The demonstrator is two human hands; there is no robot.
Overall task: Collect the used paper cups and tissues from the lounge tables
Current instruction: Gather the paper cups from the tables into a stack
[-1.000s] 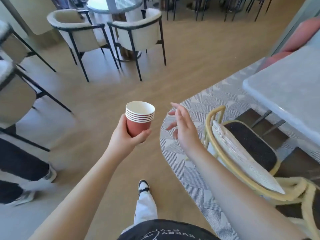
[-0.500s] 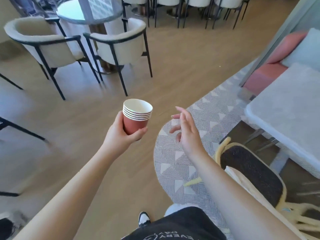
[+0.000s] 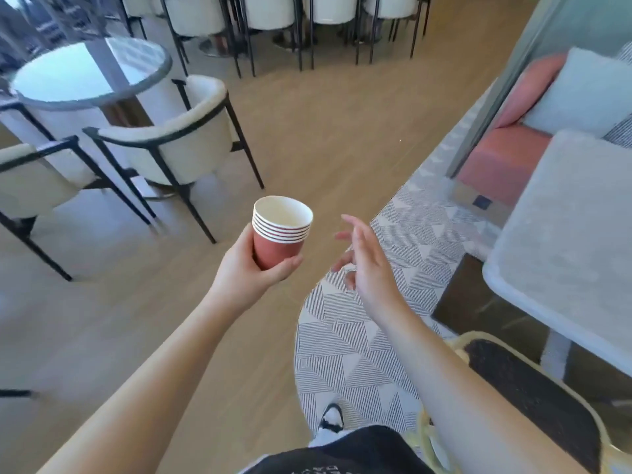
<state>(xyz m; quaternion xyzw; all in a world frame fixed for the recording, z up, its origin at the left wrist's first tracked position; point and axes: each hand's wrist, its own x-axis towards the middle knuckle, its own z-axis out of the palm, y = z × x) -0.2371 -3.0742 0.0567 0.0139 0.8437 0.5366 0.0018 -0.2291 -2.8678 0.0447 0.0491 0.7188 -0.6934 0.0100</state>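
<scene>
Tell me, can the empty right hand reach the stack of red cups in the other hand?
Probably yes. The right hand is open and holds nothing, and it floats right beside the stack of red cups that the left hand grips. Only open air lies between them, so nothing blocks the way.

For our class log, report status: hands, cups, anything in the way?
Left hand grips stack of red paper cups, upright. Right hand open, empty. No tissues in view. White chair ahead left; wood floor between.
</scene>
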